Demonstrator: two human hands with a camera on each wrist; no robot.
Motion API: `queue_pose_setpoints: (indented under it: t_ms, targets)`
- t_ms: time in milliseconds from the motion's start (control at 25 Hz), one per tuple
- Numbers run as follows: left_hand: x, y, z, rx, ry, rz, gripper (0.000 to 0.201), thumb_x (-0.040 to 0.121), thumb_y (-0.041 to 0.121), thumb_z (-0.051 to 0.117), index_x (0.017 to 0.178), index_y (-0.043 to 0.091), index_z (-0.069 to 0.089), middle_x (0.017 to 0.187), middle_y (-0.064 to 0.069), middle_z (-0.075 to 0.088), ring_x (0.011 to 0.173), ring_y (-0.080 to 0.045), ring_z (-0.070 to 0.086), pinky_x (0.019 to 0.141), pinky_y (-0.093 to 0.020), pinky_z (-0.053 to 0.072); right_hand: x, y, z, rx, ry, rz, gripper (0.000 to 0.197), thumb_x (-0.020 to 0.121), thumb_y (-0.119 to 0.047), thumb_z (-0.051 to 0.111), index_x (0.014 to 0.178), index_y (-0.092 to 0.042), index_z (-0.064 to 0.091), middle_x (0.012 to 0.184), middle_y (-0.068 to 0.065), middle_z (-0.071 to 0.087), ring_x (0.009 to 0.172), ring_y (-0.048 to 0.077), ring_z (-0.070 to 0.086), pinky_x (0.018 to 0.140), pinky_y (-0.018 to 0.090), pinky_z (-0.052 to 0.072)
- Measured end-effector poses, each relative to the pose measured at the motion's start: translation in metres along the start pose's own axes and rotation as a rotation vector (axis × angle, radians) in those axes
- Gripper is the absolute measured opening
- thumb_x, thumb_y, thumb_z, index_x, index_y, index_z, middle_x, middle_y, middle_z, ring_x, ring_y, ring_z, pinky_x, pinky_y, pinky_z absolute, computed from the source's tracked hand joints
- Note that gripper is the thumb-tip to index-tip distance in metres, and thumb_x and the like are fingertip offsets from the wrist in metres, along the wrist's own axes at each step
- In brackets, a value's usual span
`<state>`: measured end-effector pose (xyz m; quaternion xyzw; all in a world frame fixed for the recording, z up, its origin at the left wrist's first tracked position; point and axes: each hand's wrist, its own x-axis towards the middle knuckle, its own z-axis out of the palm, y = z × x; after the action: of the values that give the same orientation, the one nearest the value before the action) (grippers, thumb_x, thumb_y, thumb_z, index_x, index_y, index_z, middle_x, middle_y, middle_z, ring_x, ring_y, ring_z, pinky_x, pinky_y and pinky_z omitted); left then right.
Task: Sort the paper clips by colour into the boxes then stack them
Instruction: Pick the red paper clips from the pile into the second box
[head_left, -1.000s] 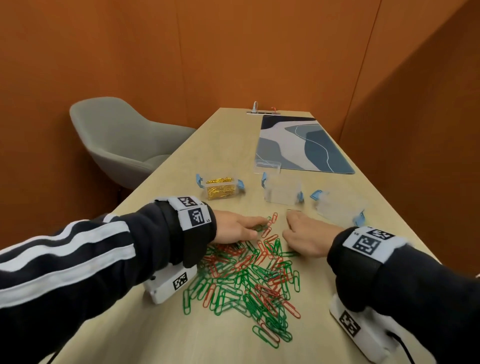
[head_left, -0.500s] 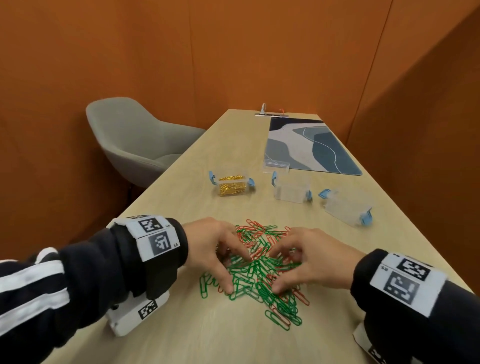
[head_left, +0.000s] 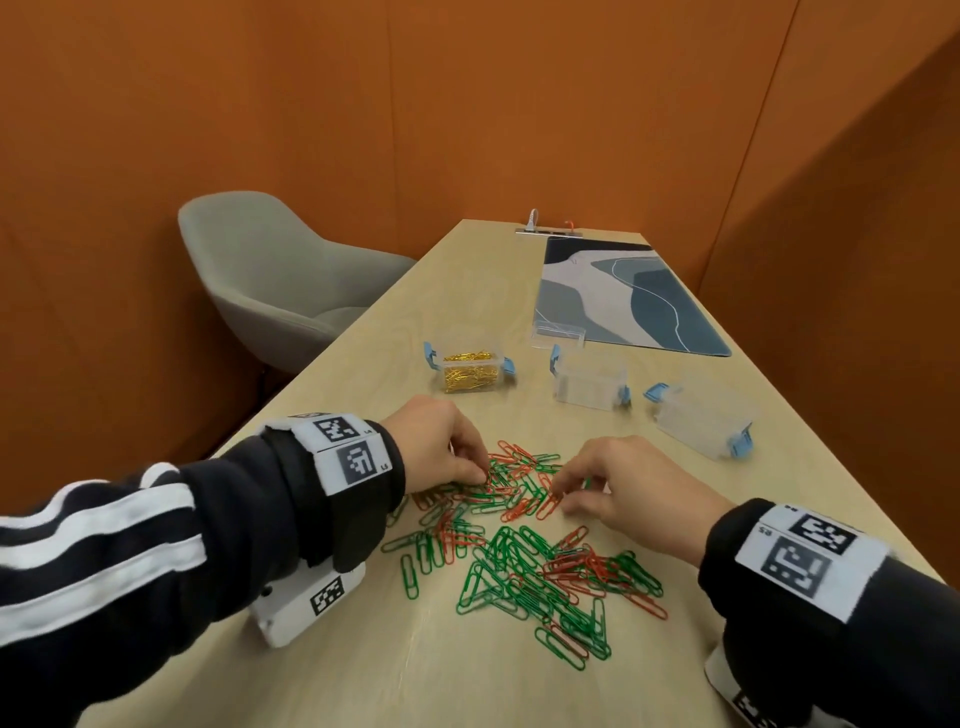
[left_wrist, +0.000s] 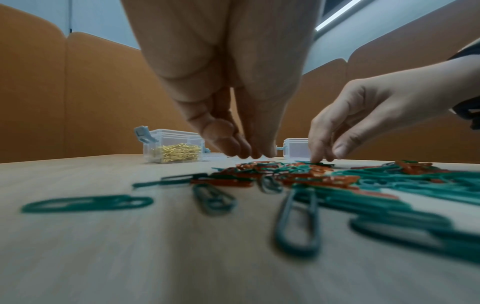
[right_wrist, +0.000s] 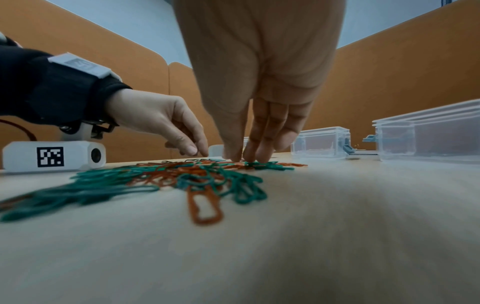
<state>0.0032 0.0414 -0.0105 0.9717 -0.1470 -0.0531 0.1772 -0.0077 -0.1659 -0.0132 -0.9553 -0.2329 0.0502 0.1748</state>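
Our left hand (head_left: 439, 447) and right hand (head_left: 631, 491) have their fingertips down on the far edge of the pile of red and green clips (head_left: 519, 540); we cannot tell whether either pinches one. Beyond lie the box of gold clips (head_left: 470, 370) and two clear boxes (head_left: 589, 384) (head_left: 701, 421) on the table (head_left: 363, 649)

The bench (head_left: 363, 670) was pale wood-look laminate, smooth with a faint sheen and a fine grain. The green and red paper clips (head_left: 524, 561) wore a smooth, slightly glossy coloured coating, while the gold paper clips (head_left: 470, 371) shone like bare polished metal. The boxes (head_left: 589, 384) were clear, glossy plastic with matt light-blue plastic latches (head_left: 657, 391). A desk mat (head_left: 623, 296) looked matt and smooth. The chair (head_left: 270, 275) had grey woven cloth, and the sleeve (head_left: 156, 540) was dark knitted fabric.
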Motion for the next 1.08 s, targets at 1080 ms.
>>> queue_pose_setpoints:
  t_ms: [1080]
  targets:
    - [0.003, 0.005, 0.001, -0.123, 0.024, -0.066, 0.020, 0.093, 0.017, 0.053, 0.108, 0.023, 0.065, 0.076, 0.010, 0.057, 0.068, -0.004, 0.053, 0.073, -0.019, 0.043, 0.008, -0.007, 0.001, 0.131, 0.154, -0.037, 0.024, 0.088, -0.007, 0.047, 0.100, -0.015, 0.067, 0.063, -0.012, 0.049, 0.050, 0.002, 0.047, 0.051, 0.003, 0.038]
